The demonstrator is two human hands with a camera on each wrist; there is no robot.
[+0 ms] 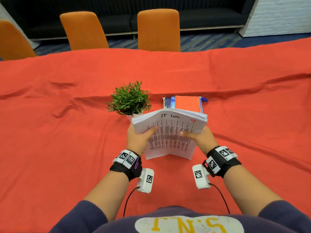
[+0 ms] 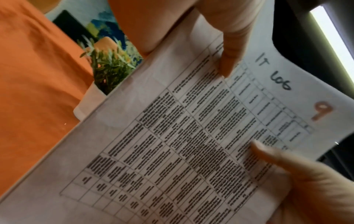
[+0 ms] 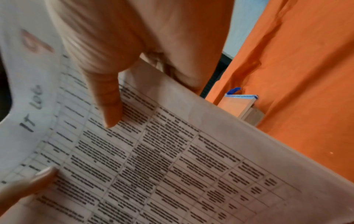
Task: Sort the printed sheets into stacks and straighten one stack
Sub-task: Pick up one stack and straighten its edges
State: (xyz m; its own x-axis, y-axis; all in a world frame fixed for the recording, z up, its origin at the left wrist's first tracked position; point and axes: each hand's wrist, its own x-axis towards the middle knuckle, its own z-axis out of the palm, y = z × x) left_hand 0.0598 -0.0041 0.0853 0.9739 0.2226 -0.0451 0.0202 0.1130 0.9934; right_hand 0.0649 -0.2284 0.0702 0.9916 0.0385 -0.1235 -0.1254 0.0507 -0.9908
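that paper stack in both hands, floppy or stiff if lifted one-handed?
Probably floppy: the paper stack already bows along its middle between the left hand and right hand. Its far edges look fanned, so the sheets would likely slide apart. It looks thick, so fairly heavy.

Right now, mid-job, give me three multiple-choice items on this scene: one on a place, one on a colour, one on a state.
1. Where does the potted plant stand relative to the stack of printed sheets?
A. beyond it, to the left
B. on top of it
C. at the near table edge

2. What colour is the "9" on the top sheet?
A. green
B. red-orange
C. blue

3. How is the stack held?
A. flat on the tablecloth, untouched
B. by the left hand alone
C. by the left hand and the right hand, thumbs on top

Answers: 1 A, the head view shows the plant behind the stack's left corner. 2 B, the left wrist view shows it. 3 C, both hands grip its sides.
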